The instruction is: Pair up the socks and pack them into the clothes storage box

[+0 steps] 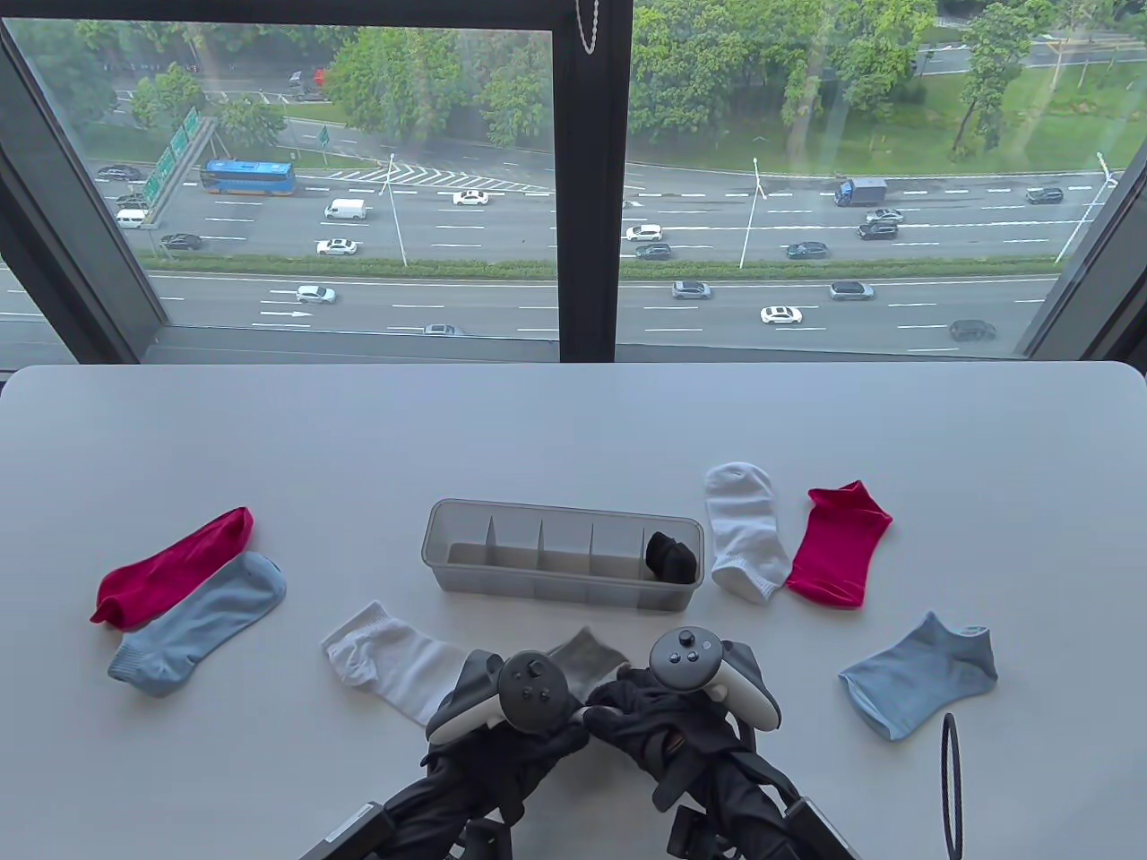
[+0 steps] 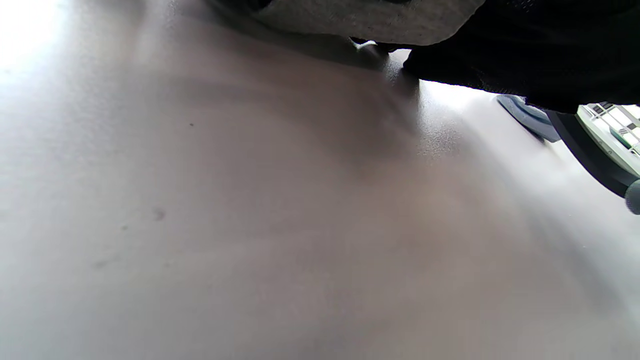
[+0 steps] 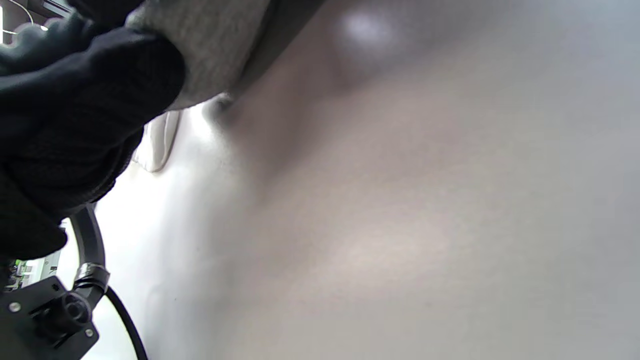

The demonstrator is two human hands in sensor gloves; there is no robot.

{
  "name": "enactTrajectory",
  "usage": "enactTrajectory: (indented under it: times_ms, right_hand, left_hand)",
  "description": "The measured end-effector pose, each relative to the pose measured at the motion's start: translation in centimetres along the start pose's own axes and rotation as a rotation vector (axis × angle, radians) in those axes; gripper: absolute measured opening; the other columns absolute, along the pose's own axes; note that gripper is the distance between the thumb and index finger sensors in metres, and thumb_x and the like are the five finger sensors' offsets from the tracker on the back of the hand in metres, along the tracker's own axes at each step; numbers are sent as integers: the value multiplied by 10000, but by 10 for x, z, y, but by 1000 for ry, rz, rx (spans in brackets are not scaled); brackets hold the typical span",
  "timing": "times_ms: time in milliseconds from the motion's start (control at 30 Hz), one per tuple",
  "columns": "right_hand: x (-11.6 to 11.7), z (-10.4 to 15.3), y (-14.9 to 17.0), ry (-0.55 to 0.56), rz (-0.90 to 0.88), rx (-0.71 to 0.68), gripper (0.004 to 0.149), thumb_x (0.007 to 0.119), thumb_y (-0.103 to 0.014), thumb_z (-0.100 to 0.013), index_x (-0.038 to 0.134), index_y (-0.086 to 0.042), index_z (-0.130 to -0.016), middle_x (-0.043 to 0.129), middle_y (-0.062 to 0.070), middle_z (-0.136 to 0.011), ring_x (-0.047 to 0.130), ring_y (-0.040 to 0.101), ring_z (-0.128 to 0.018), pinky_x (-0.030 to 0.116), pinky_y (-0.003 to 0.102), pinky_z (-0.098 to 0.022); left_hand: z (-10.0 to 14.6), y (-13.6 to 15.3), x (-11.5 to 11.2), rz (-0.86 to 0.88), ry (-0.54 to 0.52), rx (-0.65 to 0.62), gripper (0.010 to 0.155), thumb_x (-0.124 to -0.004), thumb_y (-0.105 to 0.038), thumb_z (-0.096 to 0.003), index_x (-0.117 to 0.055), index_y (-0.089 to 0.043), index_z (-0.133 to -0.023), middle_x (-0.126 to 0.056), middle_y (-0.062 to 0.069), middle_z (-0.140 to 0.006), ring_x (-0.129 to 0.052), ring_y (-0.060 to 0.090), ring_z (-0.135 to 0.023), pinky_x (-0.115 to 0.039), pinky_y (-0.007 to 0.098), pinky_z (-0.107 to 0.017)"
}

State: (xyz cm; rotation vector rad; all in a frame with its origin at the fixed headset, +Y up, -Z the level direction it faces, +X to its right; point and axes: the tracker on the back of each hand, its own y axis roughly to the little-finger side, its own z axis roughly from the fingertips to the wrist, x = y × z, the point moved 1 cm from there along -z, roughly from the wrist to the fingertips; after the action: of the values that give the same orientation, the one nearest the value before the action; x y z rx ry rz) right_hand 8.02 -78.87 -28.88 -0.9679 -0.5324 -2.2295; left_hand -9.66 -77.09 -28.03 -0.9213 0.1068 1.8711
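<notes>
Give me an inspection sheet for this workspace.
Surface: white table, matte.
Job's things: divided box, black socks in its right end compartment; loose red, blue and white socks on both sides; grey sock under the hands.
Clutter: nothing seen.
Hands: left hand and right hand together on the grey sock; grip unclear.
Cables: black loop at the near right.
Surroundings: window over a highway.

table view: high, facing window | wrist views: close, sharing table (image 1: 573, 421)
</notes>
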Motion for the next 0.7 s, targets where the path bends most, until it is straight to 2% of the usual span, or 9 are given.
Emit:
enactTrajectory:
  times_ms: [100, 167, 233, 333, 433, 467, 533, 633, 700]
  right_hand:
    - [-3, 1, -2, 52, 51, 15, 468, 592, -493, -535, 519, -343, -972, 145, 77, -1133, -34, 305, -1007, 33, 518, -740]
    - [-3, 2, -2, 39, 26, -2, 448, 532, -509, -540, 567, -321, -946, 162, 74, -1130, -24, 311, -1011, 37, 529, -739]
    - [-3, 1, -1, 19, -46, -11, 458, 496, -502, -553, 620, -256, -918, 169, 73, -1126, -38, 307, -1005, 15, 525, -730]
    - [-4, 2, -1, 26, -40, -10, 478, 485, -525, -557, 638, -234, -903, 161, 81, -1128, -41, 307, -1003, 17, 522, -728]
    - [-4, 3, -3, 32, -31, -27, 684, 548, -589, -521, 292, -278, -1074, 67, 98, -1134, -79, 332, -994, 26, 546, -738]
    - [-5, 4, -3, 33, -26, -34, 635, 573, -572, -528, 314, -338, -1058, 69, 92, -1138, -74, 330, -999, 37, 549, -746]
    - [-7, 5, -5, 53, -32, -37, 475, 580, -508, -555, 499, -337, -991, 130, 76, -1145, -35, 323, -1017, 58, 552, -757]
    - [-8, 6, -7, 50, -37, -52, 446, 509, -499, -575, 582, -259, -944, 166, 65, -1137, -20, 314, -1021, 66, 552, -758]
    - [-7, 6, -6, 49, -63, -44, 449, 482, -490, -583, 615, -214, -911, 198, 73, -1131, -9, 316, -1020, 68, 555, -755]
  left_hand:
    - [-1, -1, -2, 0, 21, -2, 481, -477, -333, -591, -504, -4, -941, -275, 281, -1128, -175, 544, -1058, -171, 764, -702]
    - [0, -4, -1, -35, 0, 18, 513, -585, -376, -578, -461, -34, -940, -178, 279, -1130, -93, 544, -1046, -136, 757, -703]
    - [1, -5, 0, -64, -14, 10, 633, -628, -383, -571, -299, -101, -1033, -67, 272, -1131, -16, 544, -1034, -111, 757, -704]
    - [4, -7, 6, -51, -102, -17, 472, -640, -316, -578, -575, -81, -983, -323, 262, -1163, -214, 536, -1081, -205, 762, -722]
    - [4, -4, 8, -42, -77, -14, 453, -583, -325, -579, -605, -31, -922, -372, 260, -1153, -238, 539, -1082, -215, 764, -723]
    - [4, -3, 7, -32, -66, -16, 457, -557, -331, -583, -591, -15, -911, -362, 268, -1147, -231, 545, -1077, -213, 765, -719]
    - [3, -3, 5, -38, -54, -6, 476, -545, -356, -579, -573, -10, -905, -326, 280, -1143, -206, 554, -1068, -196, 766, -715]
    - [3, -7, 5, -69, -64, 2, 547, -625, -409, -553, -515, -22, -924, -250, 294, -1141, -158, 567, -1057, -180, 764, -716]
    - [5, -9, 7, -78, -96, -15, 637, -644, -392, -556, -399, -32, -1021, -203, 300, -1148, -135, 571, -1056, -182, 765, -719]
